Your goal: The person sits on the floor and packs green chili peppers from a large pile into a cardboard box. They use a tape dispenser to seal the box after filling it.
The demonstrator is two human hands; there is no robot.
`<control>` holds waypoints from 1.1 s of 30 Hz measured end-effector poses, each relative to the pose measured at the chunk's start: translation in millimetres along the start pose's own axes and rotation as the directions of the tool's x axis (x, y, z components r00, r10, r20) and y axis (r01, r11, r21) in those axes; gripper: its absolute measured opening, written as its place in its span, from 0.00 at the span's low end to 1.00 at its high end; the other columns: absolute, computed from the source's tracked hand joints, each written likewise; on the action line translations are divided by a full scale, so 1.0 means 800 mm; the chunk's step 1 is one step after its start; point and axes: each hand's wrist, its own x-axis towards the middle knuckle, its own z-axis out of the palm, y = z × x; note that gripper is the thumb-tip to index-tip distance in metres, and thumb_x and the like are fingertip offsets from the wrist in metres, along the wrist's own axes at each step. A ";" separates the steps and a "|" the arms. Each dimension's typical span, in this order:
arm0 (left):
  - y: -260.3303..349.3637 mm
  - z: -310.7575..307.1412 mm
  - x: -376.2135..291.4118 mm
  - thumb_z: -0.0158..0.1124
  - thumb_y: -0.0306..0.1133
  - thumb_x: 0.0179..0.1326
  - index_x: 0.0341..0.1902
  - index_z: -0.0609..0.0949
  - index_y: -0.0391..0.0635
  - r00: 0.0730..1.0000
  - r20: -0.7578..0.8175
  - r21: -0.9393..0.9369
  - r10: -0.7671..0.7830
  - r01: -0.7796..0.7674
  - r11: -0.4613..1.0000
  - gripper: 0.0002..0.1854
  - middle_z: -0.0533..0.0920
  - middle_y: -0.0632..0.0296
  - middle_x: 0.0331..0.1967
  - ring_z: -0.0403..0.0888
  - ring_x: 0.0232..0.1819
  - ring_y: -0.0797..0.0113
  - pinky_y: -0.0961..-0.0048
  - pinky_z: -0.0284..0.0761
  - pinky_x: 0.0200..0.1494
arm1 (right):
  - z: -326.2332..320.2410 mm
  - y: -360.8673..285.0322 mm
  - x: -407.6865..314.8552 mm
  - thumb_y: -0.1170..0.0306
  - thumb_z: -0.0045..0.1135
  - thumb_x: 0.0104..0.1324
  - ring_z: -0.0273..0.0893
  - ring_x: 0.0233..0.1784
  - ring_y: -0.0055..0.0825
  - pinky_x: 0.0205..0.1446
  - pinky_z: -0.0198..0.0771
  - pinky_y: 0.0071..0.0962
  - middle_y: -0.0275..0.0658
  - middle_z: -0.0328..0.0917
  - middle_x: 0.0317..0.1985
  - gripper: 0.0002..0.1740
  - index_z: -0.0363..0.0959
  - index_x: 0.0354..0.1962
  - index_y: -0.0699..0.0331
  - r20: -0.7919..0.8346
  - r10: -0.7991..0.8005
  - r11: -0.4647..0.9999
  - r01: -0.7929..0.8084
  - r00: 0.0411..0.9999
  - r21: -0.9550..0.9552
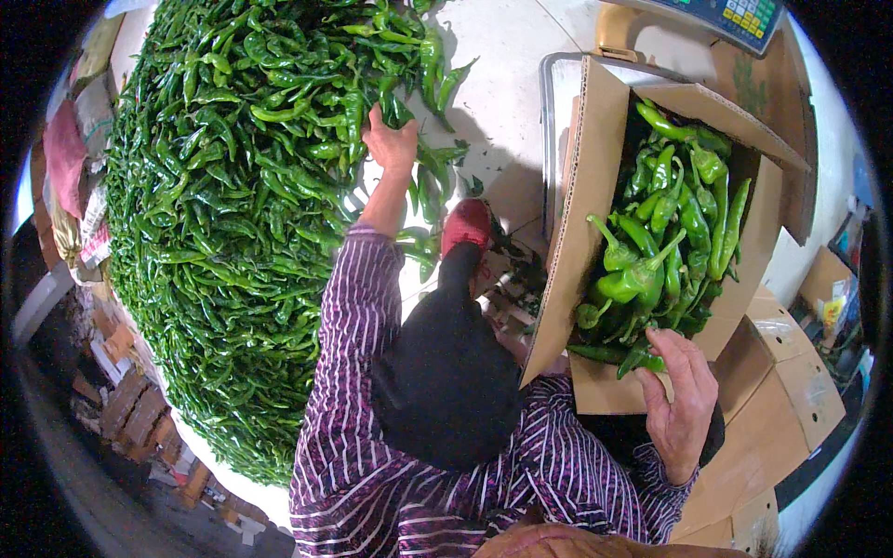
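A large heap of green chili peppers point(230, 195) covers the floor on the left. My left hand point(392, 139) reaches to the heap's right edge, fingers at the peppers there; whether it grips one is unclear. On the right stands an open cardboard box point(593, 174) holding many green peppers point(670, 209). Over the box's near edge is my right hand point(677, 397), its thumb and fingertips around a small green pepper point(633, 357).
A digital scale's keypad point(746, 15) shows at the top right, and flattened cardboard point(760, 411) lies beside the box. My red shoe point(466, 227) stands between heap and box, near scattered leaves point(523, 272). Sacks point(66, 160) lie at the far left.
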 end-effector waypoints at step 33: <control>0.390 -0.225 -0.290 0.70 0.38 0.62 0.64 0.69 0.40 0.292 0.691 -0.721 0.661 0.213 0.659 0.31 0.79 0.58 0.51 0.77 0.53 0.68 0.69 0.73 0.60 | -0.015 0.103 0.034 0.75 0.54 0.68 0.71 0.59 0.31 0.58 0.72 0.30 0.42 0.60 0.71 0.40 0.49 0.75 0.58 -0.277 0.035 0.803 0.138 0.960 0.579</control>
